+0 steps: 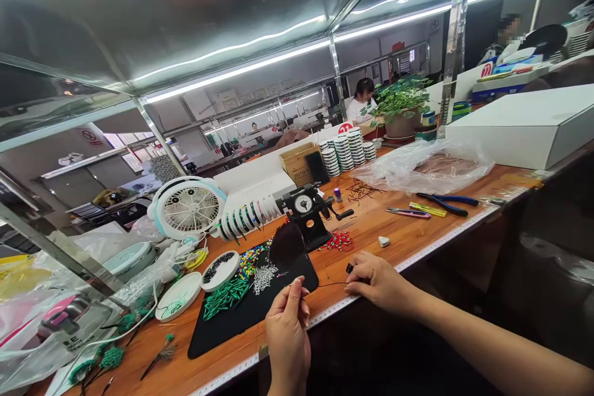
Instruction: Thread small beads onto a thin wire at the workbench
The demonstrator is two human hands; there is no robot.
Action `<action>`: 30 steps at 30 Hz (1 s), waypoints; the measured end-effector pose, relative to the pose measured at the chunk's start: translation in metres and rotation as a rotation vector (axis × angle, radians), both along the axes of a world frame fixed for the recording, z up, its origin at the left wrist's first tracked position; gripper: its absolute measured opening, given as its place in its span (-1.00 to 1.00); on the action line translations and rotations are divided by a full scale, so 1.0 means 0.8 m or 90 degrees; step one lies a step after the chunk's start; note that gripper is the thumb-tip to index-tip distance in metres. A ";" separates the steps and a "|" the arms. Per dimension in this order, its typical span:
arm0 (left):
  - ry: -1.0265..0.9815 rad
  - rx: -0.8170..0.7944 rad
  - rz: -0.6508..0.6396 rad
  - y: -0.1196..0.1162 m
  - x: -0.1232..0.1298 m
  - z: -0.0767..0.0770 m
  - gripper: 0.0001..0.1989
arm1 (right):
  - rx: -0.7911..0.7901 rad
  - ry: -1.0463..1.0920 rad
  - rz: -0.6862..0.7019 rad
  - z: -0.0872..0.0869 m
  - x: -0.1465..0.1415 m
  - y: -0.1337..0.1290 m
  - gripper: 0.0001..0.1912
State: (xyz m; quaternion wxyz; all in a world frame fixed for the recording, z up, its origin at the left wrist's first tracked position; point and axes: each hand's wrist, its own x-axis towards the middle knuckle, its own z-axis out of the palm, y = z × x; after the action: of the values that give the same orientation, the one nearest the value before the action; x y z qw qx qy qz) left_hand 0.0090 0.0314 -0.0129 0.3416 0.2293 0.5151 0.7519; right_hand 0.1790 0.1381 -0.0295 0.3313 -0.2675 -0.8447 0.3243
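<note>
Head view: black cord (331, 284) runs between both hands, left hand (288, 315) pinching one end, right hand (371, 278) gripping the other with a small black piece (349, 268). Below, wooden worktop (366, 226), black mat (227, 335), beads (253, 260), fan (190, 207). Room: metal frames, strip lights (288, 60), seated person (362, 105).

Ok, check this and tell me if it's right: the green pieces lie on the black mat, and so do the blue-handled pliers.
Only partly. The blue-handled pliers are not on the mat: the head view shows them on the wooden tabletop, beyond the right hand. The green pieces do lie on the black mat.
</note>
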 end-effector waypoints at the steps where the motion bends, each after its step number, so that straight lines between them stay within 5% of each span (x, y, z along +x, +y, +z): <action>1: -0.002 0.003 -0.001 -0.001 -0.001 0.000 -0.66 | -0.012 0.003 -0.004 0.000 0.000 0.001 -0.87; 30: -0.023 0.028 -0.007 -0.005 0.000 0.004 -0.71 | -0.090 0.083 -0.003 -0.005 0.007 0.008 -0.82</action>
State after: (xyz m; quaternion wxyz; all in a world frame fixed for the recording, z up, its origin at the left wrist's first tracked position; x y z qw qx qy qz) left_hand 0.0089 0.0272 -0.0100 0.3502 0.2258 0.4911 0.7650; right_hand 0.1848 0.1442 -0.0339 0.3666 -0.2704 -0.7958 0.3990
